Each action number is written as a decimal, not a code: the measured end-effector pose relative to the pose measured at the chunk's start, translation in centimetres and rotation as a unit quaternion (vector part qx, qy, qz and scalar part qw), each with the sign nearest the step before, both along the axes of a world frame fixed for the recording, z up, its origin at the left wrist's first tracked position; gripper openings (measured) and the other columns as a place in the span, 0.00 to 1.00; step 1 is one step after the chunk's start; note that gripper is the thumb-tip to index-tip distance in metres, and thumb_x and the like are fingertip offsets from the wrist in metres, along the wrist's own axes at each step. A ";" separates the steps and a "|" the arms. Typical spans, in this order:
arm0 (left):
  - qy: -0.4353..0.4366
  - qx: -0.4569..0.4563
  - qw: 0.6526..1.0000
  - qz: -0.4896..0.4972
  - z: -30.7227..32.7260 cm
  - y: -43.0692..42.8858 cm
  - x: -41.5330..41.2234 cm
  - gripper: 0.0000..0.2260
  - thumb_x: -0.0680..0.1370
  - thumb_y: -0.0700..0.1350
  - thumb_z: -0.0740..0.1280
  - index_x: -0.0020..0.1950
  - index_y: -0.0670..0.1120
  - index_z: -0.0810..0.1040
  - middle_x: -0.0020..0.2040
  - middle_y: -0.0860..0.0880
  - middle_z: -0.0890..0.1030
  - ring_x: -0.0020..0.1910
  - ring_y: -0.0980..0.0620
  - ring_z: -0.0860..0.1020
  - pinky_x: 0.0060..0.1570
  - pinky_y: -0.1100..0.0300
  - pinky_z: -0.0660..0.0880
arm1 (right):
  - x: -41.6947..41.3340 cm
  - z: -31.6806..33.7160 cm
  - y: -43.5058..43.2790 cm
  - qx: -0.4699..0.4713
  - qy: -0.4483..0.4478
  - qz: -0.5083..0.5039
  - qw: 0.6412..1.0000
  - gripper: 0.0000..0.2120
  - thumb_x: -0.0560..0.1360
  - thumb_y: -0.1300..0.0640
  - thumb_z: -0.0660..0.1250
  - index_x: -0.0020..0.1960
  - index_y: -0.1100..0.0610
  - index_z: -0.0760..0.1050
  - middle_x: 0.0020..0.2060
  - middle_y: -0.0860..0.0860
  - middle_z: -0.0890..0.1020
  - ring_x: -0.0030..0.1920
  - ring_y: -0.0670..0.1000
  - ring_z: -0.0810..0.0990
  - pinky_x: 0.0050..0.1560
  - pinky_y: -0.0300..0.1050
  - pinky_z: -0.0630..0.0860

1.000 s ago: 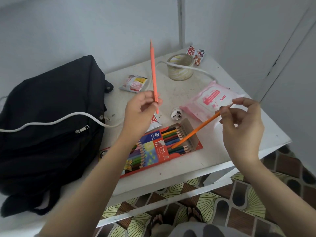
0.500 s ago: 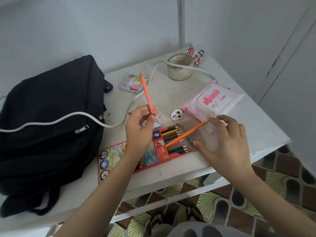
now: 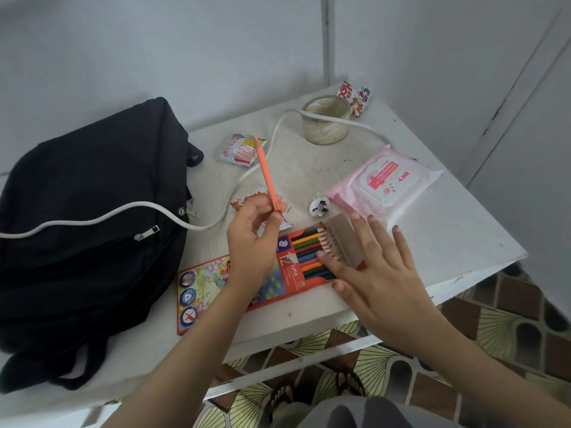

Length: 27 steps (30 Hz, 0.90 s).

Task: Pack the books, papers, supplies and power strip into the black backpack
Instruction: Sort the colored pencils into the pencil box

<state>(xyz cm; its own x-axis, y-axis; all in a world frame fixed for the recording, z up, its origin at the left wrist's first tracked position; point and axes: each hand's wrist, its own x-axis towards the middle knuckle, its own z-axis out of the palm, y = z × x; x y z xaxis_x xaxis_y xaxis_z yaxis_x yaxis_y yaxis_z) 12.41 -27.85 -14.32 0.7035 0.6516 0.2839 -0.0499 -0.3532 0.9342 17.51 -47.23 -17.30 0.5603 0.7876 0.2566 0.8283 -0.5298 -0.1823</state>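
The black backpack (image 3: 89, 230) lies on the left of the white table (image 3: 448, 239). A white power cord (image 3: 102, 216) runs over the backpack and across the table to a white plug (image 3: 318, 206). A red box of coloured pencils (image 3: 287, 267) lies open near the front edge. My left hand (image 3: 253, 242) pinches a salmon-orange pencil (image 3: 266, 174) that points up and away. My right hand (image 3: 374, 270) rests flat, fingers straight, on the pencil tips and the box's open flap.
A pink wet-wipes pack (image 3: 386, 180) lies right of the plug. A roll of clear tape (image 3: 326, 118) stands at the back with the cord over it. Small snack wrappers (image 3: 239, 149) lie on the table. The tiled floor and my sandalled feet show below the edge.
My right hand has put the orange pencil into the box and now lies flat on the pencil tips. My left hand has lowered its pencil and tilted it left.
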 end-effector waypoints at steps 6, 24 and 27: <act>0.000 -0.003 1.000 0.000 0.2 0.0 0.0 0.07 0.76 0.31 0.64 0.51 0.38 0.78 0.47 0.44 0.82 0.48 0.55 0.81 0.51 0.64 0.76 | -0.8 0.2 -0.1 0.039 0.012 -0.068 0.997 0.25 0.80 0.43 0.44 0.72 0.50 0.65 0.76 0.58 0.51 0.76 0.59 0.46 0.73 0.56 0.42; 0.118 0.074 0.989 -0.056 1.3 -1.9 -1.3 0.09 0.71 0.38 0.73 0.44 0.52 0.80 0.36 0.65 0.81 0.43 0.67 0.80 0.44 0.73 0.74 | -1.1 -0.4 -0.2 0.037 0.034 -0.068 0.996 0.24 0.81 0.44 0.45 0.69 0.48 0.70 0.75 0.61 0.56 0.75 0.61 0.51 0.73 0.55 0.45; 0.125 0.078 0.986 -0.077 1.6 -1.9 -1.0 0.11 0.71 0.37 0.72 0.47 0.52 0.81 0.36 0.66 0.80 0.42 0.67 0.80 0.45 0.74 0.74 | -1.1 -0.4 -0.2 0.041 0.031 -0.070 0.996 0.24 0.81 0.44 0.44 0.69 0.48 0.70 0.75 0.61 0.57 0.75 0.60 0.52 0.73 0.56 0.46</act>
